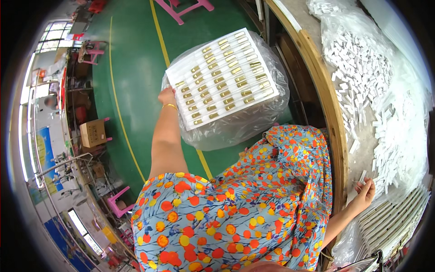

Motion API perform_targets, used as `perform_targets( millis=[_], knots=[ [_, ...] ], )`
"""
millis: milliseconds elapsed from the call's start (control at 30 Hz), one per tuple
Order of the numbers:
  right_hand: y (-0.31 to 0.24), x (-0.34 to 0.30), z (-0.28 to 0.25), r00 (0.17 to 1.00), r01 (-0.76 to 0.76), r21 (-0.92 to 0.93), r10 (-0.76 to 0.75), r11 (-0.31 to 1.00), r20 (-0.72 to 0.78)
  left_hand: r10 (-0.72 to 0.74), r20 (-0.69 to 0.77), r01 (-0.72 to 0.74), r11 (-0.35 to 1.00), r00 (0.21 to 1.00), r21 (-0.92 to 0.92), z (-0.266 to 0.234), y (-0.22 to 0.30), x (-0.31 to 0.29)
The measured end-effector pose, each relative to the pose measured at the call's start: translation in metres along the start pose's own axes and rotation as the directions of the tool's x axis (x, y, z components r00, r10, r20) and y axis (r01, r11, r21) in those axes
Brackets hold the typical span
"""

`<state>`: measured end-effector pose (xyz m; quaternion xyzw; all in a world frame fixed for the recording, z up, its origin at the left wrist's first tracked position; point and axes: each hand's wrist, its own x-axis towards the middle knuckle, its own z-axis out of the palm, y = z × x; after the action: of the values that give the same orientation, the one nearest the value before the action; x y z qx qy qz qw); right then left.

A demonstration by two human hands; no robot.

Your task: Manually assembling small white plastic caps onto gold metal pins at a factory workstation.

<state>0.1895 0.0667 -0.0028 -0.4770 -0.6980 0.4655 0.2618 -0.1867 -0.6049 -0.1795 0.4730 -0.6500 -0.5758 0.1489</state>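
Observation:
A white tray (181, 119) with rows of small gold-coloured pieces (220, 85) rests on a bulky support wrapped in clear plastic (217, 140). My left hand (166, 96) is closed at the tray's left edge, its fingertips partly hidden there. Off to the right, over the bench, my right hand (365, 192) is closed in a pinch. Between its fingertips a small white strip (363, 176) sticks up. Beside that hand lies a heap of similar long white pieces (393, 154) on plastic sheeting.
The bench's wooden edge (333, 109) runs between me and the bench top. Farther back lies a pile of short white pieces (360, 63). Stacked white trays (396, 222) stand at the near right. Pink stools (120, 202) and a cardboard box (93, 133) are at the left.

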Motion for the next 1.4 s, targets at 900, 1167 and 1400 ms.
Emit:
perform_targets(
  millis=[900, 1167, 1400],
  knots=[
    [-0.078, 0.102, 0.092, 0.638, 0.738, -0.578, -0.641, 0.349, 0.427, 0.715, 0.265, -0.72, 0.459, 0.647, 0.52, 0.062, 0.032, -0.071],
    [-0.089, 0.104, 0.093, 0.573, 0.811, -0.41, -0.71, 0.418, 0.409, 0.6, 0.799, -0.625, 0.608, -0.042, -0.49, 0.164, 0.085, -0.434],
    [-0.108, 0.049, 0.082, 0.903, -0.035, 0.272, -0.086, 0.962, 0.421, 0.247, 0.881, -0.486, 0.758, -0.403, -0.435, 0.181, 0.068, -0.579]
  ],
)
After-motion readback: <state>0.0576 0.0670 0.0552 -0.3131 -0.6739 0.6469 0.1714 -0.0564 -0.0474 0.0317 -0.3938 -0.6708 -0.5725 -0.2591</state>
